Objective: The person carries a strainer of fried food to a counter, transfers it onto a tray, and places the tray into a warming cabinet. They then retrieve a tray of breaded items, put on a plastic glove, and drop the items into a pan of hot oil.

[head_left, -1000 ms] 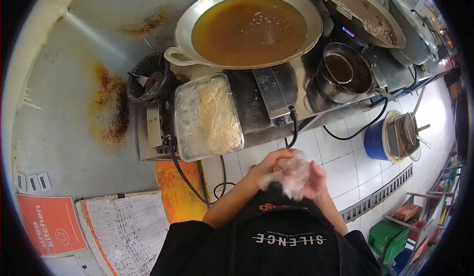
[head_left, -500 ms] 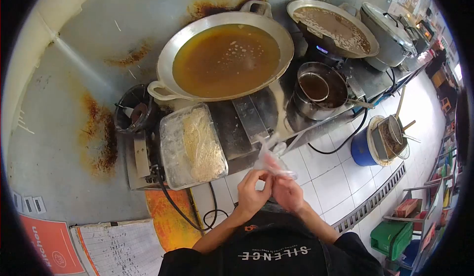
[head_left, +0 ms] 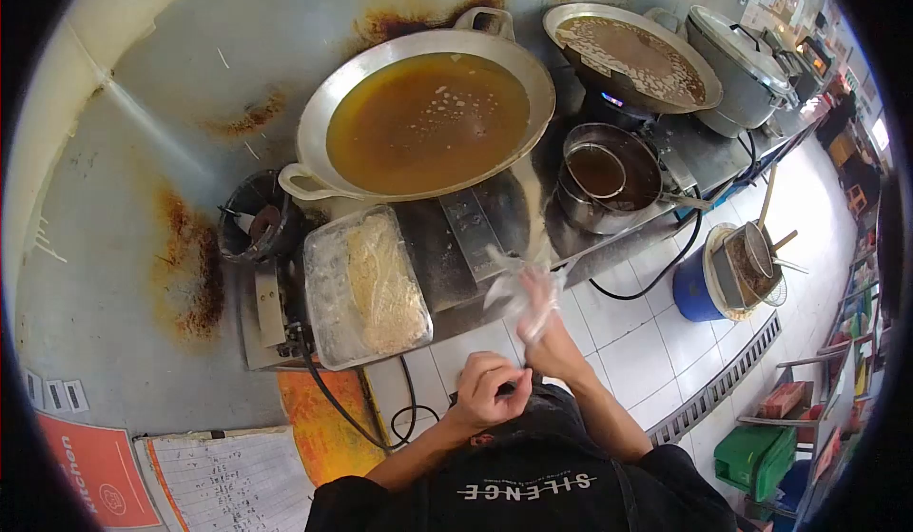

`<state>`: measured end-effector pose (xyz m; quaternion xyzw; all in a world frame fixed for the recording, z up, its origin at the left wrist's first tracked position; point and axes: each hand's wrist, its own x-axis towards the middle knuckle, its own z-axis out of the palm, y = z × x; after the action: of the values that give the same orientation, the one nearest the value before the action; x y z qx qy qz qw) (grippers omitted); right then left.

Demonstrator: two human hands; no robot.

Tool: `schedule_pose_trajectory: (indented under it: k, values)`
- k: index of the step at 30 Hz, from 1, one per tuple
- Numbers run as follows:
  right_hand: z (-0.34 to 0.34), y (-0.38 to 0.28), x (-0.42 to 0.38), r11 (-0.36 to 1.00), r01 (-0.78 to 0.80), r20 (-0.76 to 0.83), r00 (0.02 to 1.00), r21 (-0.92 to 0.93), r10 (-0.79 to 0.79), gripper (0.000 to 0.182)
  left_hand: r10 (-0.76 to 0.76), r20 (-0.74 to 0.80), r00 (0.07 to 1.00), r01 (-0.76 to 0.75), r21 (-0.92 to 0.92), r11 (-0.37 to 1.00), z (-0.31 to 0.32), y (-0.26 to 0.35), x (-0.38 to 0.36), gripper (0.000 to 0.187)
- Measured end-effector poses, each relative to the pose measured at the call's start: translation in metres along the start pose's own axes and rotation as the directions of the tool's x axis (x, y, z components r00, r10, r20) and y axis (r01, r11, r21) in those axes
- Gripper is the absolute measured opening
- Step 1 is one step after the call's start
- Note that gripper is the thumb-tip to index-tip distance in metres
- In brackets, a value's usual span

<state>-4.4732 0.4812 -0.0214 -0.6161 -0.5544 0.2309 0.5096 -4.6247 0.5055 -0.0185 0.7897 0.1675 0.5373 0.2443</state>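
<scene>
A loose, clear plastic glove [head_left: 521,285] covers the fingers of my right hand [head_left: 540,318], which reaches forward in front of the stove edge. The fingers look stretched out inside the crumpled plastic, and I see nothing held in them. Lower and to its left, my left hand [head_left: 490,391] is bare, its fingers curled in toward the thumb with nothing visible between them. Nearest to both hands on the counter is a clear tray [head_left: 333,328] with pale, floury, wrapped contents.
A large wok [head_left: 314,142] of brown oil stands behind the tray. To the right are a second wok [head_left: 704,104], a saucepan [head_left: 580,213] with a strainer, and a lidded pot [head_left: 751,95]. A blue bucket [head_left: 692,290] stands on the tiled floor; a cable [head_left: 333,394] hangs below the counter.
My left hand has let go of the glove and drawn back down and left. My gloved right hand has moved forward and up, away from it. The view has shifted slightly.
</scene>
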Motion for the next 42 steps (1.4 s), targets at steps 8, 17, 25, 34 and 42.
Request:
schedule_pose_trajectory:
  k: [8, 17, 25, 34, 42]
  values:
    - [0.006, 0.014, 0.005, 0.061, -0.236, 0.207, 0.932, 0.970, 0.298, 0.085, -0.197, 0.173, 0.965, 0.188, 0.067, 0.980, 0.036, -0.014, 0.020, 0.023]
    - [0.019, 0.031, 0.032, -0.057, -0.268, 0.273, 0.916, 0.962, 0.295, 0.100, -0.194, 0.350, 0.917, 0.251, -0.125, 0.960, 0.022, -0.016, 0.024, 0.011]
    - [0.166, 0.025, 0.102, 0.994, -0.070, 0.354, 0.934, 0.083, 0.036, 0.053, -0.574, 0.036, 0.818, 0.574, 0.003, 0.819, -0.064, -0.039, -0.041, 0.012]
    - [0.373, 0.309, 0.249, -0.025, 0.774, 0.718, 0.574, -0.632, -0.394, 0.034, -0.735, -0.092, 0.672, 0.737, -0.018, 0.675, -0.181, -0.077, -0.093, 0.016]
    - [0.386, 0.283, 0.291, 0.033, 0.810, 0.805, 0.576, -0.585, 0.141, 0.027, -0.753, -0.112, 0.649, 0.745, -0.108, 0.658, -0.252, -0.090, -0.082, 0.019]
